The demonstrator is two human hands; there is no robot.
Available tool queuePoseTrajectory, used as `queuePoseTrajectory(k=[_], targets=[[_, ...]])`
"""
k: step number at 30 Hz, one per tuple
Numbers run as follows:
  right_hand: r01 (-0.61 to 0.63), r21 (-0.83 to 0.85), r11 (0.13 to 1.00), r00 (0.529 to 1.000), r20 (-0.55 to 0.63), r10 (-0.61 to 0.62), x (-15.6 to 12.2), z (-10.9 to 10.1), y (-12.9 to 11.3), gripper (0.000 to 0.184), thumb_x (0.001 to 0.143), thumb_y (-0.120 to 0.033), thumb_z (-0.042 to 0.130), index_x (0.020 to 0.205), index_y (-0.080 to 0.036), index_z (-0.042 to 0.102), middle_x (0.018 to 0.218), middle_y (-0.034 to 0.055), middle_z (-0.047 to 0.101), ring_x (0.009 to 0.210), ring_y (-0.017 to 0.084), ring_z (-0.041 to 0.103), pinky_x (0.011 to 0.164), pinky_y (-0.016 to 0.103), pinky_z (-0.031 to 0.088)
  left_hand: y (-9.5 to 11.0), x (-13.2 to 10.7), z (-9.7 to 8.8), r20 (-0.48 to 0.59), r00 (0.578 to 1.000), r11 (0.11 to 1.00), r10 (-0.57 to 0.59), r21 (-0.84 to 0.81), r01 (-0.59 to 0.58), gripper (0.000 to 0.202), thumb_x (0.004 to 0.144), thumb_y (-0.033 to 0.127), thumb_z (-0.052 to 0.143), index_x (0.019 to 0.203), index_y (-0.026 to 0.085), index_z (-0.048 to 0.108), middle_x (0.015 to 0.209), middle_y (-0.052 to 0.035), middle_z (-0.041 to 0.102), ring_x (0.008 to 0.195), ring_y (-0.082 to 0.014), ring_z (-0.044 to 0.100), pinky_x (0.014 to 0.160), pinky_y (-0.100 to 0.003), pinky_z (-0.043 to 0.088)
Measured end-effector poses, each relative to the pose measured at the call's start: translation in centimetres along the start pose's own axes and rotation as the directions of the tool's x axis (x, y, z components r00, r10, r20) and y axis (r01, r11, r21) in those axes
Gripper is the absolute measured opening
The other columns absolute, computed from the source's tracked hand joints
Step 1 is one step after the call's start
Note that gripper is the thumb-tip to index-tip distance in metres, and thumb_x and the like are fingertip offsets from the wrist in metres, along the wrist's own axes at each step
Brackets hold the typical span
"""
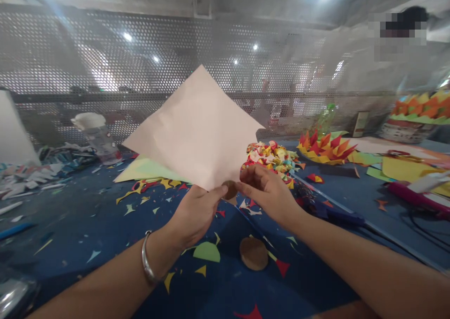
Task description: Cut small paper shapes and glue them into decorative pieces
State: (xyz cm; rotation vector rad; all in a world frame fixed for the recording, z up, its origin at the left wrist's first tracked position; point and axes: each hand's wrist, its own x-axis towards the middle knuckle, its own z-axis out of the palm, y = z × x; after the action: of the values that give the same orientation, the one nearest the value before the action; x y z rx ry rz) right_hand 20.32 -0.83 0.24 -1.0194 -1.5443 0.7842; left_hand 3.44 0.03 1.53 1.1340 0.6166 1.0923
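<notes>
A large pale pinkish sheet of paper [202, 126] stands up in front of me, one corner down. My left hand [195, 216], with a silver bangle at its wrist, pinches that lower corner along with a small brown disc [230, 190]. My right hand [265, 192] is curled at the sheet's lower right edge, its thumb tip against the disc; some fingertips are hidden. Below the hands lie a larger brown disc [253, 253] and a light green half-round paper piece [206, 252].
Paper scraps litter the blue table [140, 281]. Behind are a pile of small folded pieces [272, 155], a red-yellow paper crown [326, 148] and a plastic cup [101, 143]. Right are a magenta glue gun [418, 199], scissors [404, 155] and another person [404, 28].
</notes>
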Motion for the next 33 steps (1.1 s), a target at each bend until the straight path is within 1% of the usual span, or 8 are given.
queuePoseTrajectory(k=[4, 10, 14, 20, 23, 27, 30, 33], targets=[[-0.116, 0.097, 0.988, 0.993, 0.031, 0.114, -0.2, 0.2, -0.5, 0.032, 0.076, -0.043, 0.073, 0.084, -0.019, 0.053, 0.07, -0.0033, 0.054, 0.062, 0.01, 0.052, 0.059, 0.024, 0.042, -0.4, 0.0, 0.0, 0.042, 0.998, 0.996, 0.045, 0.076, -0.048, 0.017, 0.08, 0.012, 0.061, 0.079, 0.024, 0.073, 0.089, -0.003, 0.074, 0.096, -0.0187, 0.066, 0.094, -0.032, 0.049], [-0.097, 0.014, 0.995, 0.994, 0.055, 0.096, -0.3, 0.1, -0.5, 0.03, 0.08, -0.042, 0.067, 0.07, -0.019, 0.05, 0.062, -0.0052, 0.047, 0.056, 0.009, 0.044, 0.053, 0.024, 0.035, -0.9, 0.2, -0.9, 0.025, 1.0, 0.984, 0.013, 0.179, -0.018, 0.027, 0.081, 0.019, 0.065, 0.106, 0.024, 0.071, 0.107, -0.0039, 0.074, 0.109, -0.0226, 0.064, 0.103, -0.038, 0.043], [-0.068, -0.096, 0.993, 0.995, 0.066, 0.074, -0.1, -0.1, -0.4, 0.029, 0.08, -0.041, 0.067, 0.07, -0.019, 0.051, 0.06, -0.0061, 0.044, 0.055, 0.01, 0.042, 0.052, 0.023, 0.033, -0.6, 0.2, -1.3, -0.012, 1.0, 0.958, -0.001, 0.287, 0.005, 0.025, 0.076, 0.023, 0.073, 0.1, 0.025, 0.073, 0.105, -0.0052, 0.075, 0.111, -0.0251, 0.063, 0.1, -0.037, 0.045], [0.0, -0.31, 0.951, 0.994, 0.106, 0.035, 0.6, -2.2, -1.0, 0.018, 0.086, -0.035, 0.061, 0.081, -0.018, 0.061, 0.071, -0.0008, 0.059, 0.064, 0.012, 0.052, 0.06, 0.025, 0.041, -0.3, 0.3, -1.6, -0.085, 0.995, 0.912, 0.057, 0.41, -0.017, 0.017, 0.077, 0.024, 0.073, 0.094, 0.023, 0.073, 0.112, -0.0066, 0.072, 0.116, -0.0226, 0.06, 0.108, -0.035, 0.037], [0.034, -0.473, 0.88, 0.996, 0.093, 0.011, 0.8, -4.5, -1.2, 0.018, 0.086, -0.036, 0.061, 0.081, -0.018, 0.062, 0.072, 0.0007, 0.061, 0.064, 0.013, 0.053, 0.06, 0.026, 0.042, -0.3, 0.5, -1.8, -0.188, 0.98, 0.913, 0.059, 0.406, 0.023, 0.019, 0.075, 0.025, 0.075, 0.094, 0.022, 0.073, 0.12, -0.0075, 0.069, 0.12, -0.0224, 0.057, 0.109, -0.035, 0.035], [0.026, -0.722, 0.692, 0.967, 0.193, 0.165, 0.2, -7.0, -1.6, 0.02, 0.087, -0.036, 0.058, 0.079, -0.019, 0.064, 0.07, 0.0024, 0.064, 0.061, 0.015, 0.055, 0.055, 0.027, 0.038, -0.3, 0.8, -2.0, -0.254, 0.964, 0.942, 0.083, 0.336, 0.007, 0.022, 0.071, 0.022, 0.077, 0.093, 0.02, 0.072, 0.116, -0.0084, 0.07, 0.118, -0.0237, 0.057, 0.109, -0.037, 0.034], [0.077, -0.839, 0.538, 0.928, 0.258, 0.269, -0.8, -7.4, -1.8, 0.013, 0.082, -0.031, 0.064, 0.074, -0.02, 0.064, 0.071, 0.0033, 0.065, 0.062, 0.017, 0.057, 0.054, 0.028, 0.035, -0.5, 1.0, -2.0, -0.227, 0.971, 0.956, 0.079, 0.294, -0.009, 0.019, 0.072, 0.019, 0.075, 0.09, 0.019, 0.072, 0.102, -0.0083, 0.074, 0.106, -0.0246, 0.062, 0.103, -0.038, 0.04], [0.122, -0.881, 0.458, 0.903, 0.29, 0.318, -1.6, -7.2, -1.7, 0.008, 0.076, -0.024, 0.068, 0.07, -0.02, 0.063, 0.072, 0.0039, 0.065, 0.064, 0.019, 0.058, 0.054, 0.028, 0.032, -0.6, 1.1, -2.0, -0.235, 0.971, 0.969, 0.042, 0.247, 0.018, 0.018, 0.07, 0.018, 0.076, 0.088, 0.019, 0.073, 0.092, -0.0066, 0.074, 0.086, -0.0222, 0.065, 0.092, -0.037, 0.047]])
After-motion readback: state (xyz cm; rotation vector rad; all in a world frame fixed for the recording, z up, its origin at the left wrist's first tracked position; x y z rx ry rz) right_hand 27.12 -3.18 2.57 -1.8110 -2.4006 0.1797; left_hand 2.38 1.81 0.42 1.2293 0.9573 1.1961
